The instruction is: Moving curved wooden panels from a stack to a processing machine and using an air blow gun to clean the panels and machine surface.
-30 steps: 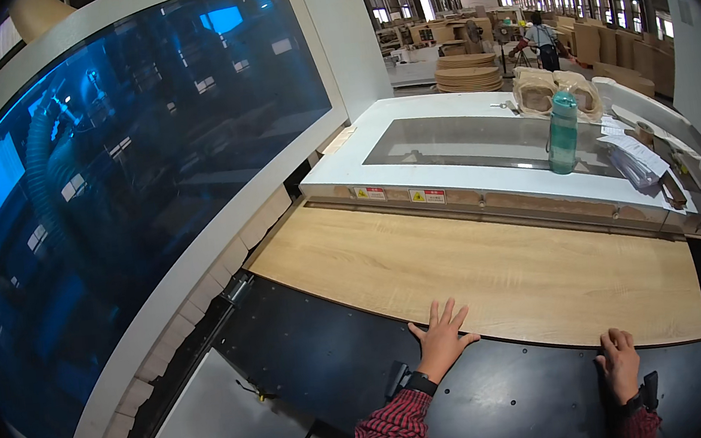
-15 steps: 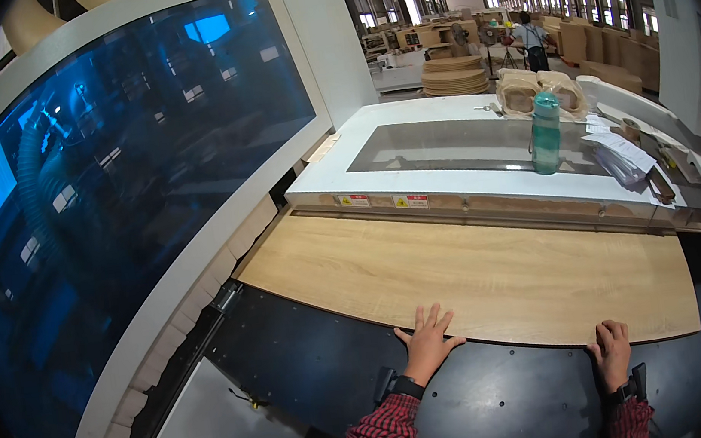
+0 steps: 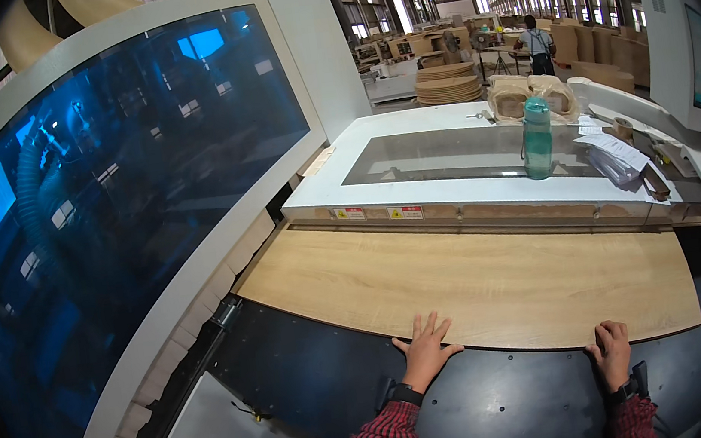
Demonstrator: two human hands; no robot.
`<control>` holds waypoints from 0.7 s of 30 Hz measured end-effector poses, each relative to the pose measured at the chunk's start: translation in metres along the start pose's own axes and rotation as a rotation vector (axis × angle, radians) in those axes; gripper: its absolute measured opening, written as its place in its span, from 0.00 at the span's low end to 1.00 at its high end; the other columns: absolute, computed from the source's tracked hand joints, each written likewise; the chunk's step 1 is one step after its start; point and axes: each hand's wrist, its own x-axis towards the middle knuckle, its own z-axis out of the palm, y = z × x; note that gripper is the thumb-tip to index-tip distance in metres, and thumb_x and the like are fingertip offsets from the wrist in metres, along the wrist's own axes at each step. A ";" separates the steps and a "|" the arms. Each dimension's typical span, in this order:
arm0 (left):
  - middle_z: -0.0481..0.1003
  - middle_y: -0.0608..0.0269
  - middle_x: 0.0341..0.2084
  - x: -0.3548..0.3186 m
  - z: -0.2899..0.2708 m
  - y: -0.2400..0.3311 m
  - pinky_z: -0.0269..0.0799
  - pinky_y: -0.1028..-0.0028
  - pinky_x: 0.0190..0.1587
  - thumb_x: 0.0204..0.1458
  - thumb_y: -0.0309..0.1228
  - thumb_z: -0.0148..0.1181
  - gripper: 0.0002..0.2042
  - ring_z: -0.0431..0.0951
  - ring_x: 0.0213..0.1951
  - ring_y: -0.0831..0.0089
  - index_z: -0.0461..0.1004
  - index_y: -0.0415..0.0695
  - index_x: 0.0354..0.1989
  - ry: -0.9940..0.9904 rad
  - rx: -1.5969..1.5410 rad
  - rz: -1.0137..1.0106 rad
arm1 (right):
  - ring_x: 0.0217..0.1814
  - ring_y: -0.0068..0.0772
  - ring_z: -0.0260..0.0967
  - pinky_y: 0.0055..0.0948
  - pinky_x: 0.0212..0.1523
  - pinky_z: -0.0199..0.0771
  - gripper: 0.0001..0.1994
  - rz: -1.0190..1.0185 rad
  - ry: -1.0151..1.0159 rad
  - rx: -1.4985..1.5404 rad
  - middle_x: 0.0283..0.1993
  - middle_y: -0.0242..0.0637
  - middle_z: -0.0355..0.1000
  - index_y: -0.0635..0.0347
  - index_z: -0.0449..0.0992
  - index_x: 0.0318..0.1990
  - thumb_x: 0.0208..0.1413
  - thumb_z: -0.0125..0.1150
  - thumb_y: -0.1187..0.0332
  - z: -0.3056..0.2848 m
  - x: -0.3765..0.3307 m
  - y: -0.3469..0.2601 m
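A long wood-grain board (image 3: 478,278) lies on the dark machine table (image 3: 508,391). Its far side runs along the front of the white machine cover (image 3: 313,193). My left hand (image 3: 426,353) rests at the board's near edge with fingers spread over the top, open. Farther right, my right hand (image 3: 612,353) is closed at the same edge, its fingers bent over the top and the thumb beside the edge. The underside of the board is hidden.
A machine hood with a dark blue window (image 3: 135,148) rises at left. On the white cover stand a green bottle (image 3: 538,141) and papers (image 3: 616,156). A monitor (image 3: 686,51) is at right. Far back, a person (image 3: 537,46) stands near stacked round panels (image 3: 448,85).
The view has shifted and tilted slightly. Both hands stay at the same places on the board's near edge, and the board shows no clear movement against the machine.
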 end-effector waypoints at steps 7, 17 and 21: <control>0.51 0.64 0.63 0.001 0.006 -0.001 0.31 0.26 0.49 0.41 0.57 0.57 0.32 0.41 0.65 0.57 0.64 0.59 0.56 0.011 -0.010 -0.004 | 0.45 0.43 0.61 0.35 0.42 0.66 0.22 0.028 0.017 0.009 0.42 0.39 0.66 0.62 0.71 0.38 0.28 0.68 0.74 0.000 0.000 -0.001; 0.51 0.64 0.63 0.003 0.002 -0.001 0.32 0.26 0.49 0.41 0.55 0.57 0.32 0.41 0.65 0.58 0.63 0.59 0.57 0.005 0.023 -0.003 | 0.44 0.43 0.61 0.35 0.42 0.66 0.22 0.012 0.006 0.014 0.42 0.39 0.66 0.63 0.71 0.38 0.28 0.67 0.75 -0.001 0.001 -0.002; 0.50 0.66 0.63 0.002 -0.006 0.002 0.32 0.25 0.49 0.42 0.54 0.57 0.32 0.40 0.66 0.58 0.62 0.58 0.57 -0.012 -0.011 -0.001 | 0.45 0.44 0.61 0.36 0.42 0.66 0.22 -0.009 0.018 -0.006 0.42 0.39 0.65 0.63 0.70 0.38 0.28 0.67 0.75 0.000 0.003 -0.002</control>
